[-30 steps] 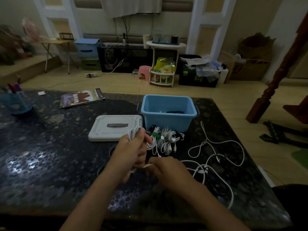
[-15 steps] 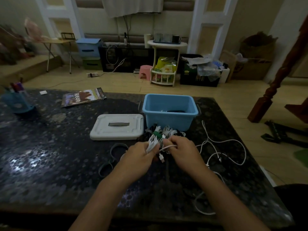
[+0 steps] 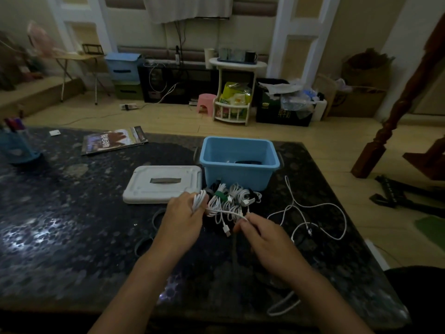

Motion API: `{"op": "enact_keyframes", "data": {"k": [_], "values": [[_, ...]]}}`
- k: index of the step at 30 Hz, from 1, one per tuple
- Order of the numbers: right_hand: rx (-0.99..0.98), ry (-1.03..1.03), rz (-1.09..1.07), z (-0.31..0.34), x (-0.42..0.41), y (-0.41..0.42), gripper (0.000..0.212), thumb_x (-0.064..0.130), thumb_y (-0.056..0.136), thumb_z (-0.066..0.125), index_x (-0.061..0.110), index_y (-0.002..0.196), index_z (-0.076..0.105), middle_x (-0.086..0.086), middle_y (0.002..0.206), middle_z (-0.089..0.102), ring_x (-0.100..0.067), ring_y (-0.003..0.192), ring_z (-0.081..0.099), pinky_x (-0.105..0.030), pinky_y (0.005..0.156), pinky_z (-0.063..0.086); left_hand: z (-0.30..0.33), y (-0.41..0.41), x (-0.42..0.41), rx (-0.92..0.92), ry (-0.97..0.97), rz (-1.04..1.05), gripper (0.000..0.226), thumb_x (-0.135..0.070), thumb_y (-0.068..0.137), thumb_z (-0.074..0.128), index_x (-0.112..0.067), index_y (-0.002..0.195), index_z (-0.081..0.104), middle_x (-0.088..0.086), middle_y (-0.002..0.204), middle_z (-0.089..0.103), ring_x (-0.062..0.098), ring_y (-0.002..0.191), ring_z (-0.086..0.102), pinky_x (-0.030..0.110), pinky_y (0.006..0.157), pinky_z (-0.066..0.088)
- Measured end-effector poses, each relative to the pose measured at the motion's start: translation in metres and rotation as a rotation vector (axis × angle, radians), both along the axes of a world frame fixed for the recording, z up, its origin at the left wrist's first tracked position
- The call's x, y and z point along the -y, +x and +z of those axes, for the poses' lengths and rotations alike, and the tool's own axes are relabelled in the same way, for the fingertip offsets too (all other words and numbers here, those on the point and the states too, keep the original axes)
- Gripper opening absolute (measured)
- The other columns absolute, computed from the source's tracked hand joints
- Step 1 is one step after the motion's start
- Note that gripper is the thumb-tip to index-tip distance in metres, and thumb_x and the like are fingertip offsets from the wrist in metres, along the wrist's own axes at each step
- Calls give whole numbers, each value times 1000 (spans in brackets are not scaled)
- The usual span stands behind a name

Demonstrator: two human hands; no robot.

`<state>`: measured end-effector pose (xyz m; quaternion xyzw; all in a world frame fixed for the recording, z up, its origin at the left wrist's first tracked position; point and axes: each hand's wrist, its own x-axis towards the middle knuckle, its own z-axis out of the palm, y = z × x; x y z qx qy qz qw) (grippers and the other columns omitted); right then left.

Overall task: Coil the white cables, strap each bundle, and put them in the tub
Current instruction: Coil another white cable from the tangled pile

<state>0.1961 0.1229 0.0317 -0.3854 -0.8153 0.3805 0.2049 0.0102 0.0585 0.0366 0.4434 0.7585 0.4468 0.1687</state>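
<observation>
Left hand (image 3: pixel 183 218) grips a coiled white cable (image 3: pixel 199 201); right hand (image 3: pixel 262 235) pinches its tail. Blue tub (image 3: pixel 237 173) holds something dark; magazine (image 3: pixel 113 143) title unreadable.

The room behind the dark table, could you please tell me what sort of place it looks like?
Most likely a lived-in home: a pink stool on the floor, a white shelf stand stuffed with packets, and a wooden stair post.

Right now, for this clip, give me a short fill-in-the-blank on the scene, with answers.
1. The left hand holds a coil of ____ cable.
2. The tub is coloured ____.
3. The white lid lies to the ____ of the tub.
4. The right hand pinches the cable's ____ end.

Answers: white; blue; left; loose
</observation>
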Motion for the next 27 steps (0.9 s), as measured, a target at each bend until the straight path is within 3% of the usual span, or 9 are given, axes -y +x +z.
{"op": "enact_keyframes", "data": {"k": [2,4,7,9,12,16,18,22,27], "values": [[-59,-35,-33,0,-2,5,28,31,105,43,26,90,67,25,62,59,1,58,54,-26,59,38,2,1,0,-48,2,16,39,-47,98,46,-24,68,56,5,75,49,28,70,54,39,64,46],[-113,-52,-71,-2,-4,6,30,33,105,43,29,86,66,21,58,58,-2,54,53,-33,58,44,3,4,-1,-78,-11,-20,43,-45,99,47,-24,61,50,0,62,48,24,66,56,38,66,44],[-163,-45,-128,-1,-11,-2,28,35,104,44,36,85,65,17,58,57,-6,55,52,-42,62,51,-2,11,-4,163,-86,-124,42,-43,102,45,-22,67,52,-7,46,54,18,57,61,40,68,52],[-218,-53,-149,4,-19,-10,29,33,103,45,34,83,66,15,56,56,-7,54,52,-44,61,53,-5,12,-5,191,-112,-146,41,-42,103,44,-21,68,51,-5,46,57,21,57,63,43,71,55],[-267,-68,-178,8,-27,-20,31,29,102,46,29,80,67,12,53,55,-6,49,50,-41,56,49,-2,15,-5,236,-67,-125,37,-26,105,45,-13,72,56,1,52,58,13,45,52,34,59,45],[-312,-138,-180,4,-35,-28,29,27,102,48,24,79,67,14,47,51,-4,48,47,-40,58,47,1,17,-4,372,1,-100,30,-9,102,46,-11,74,57,6,52,45,17,43,40,30,51,31],[-325,-152,-170,3,-35,-30,29,28,101,49,24,80,68,14,48,51,-3,48,46,-37,57,46,-3,13,-5,415,19,-71,34,-12,103,46,-17,71,58,-3,49,41,14,42,32,30,50,25],[-376,-187,-157,6,-33,-31,28,25,102,49,20,84,68,12,48,49,-3,46,45,-31,50,42,-6,7,-7,346,12,-26,35,-31,99,52,-33,65,57,-13,48,44,13,49,37,35,55,30],[-474,-257,-92,6,-26,-40,31,24,104,46,20,80,65,11,49,39,-7,44,36,-31,49,32,7,12,-4,366,57,59,35,-38,99,53,-24,68,53,-14,48,46,10,50,43,31,57,33]]}}
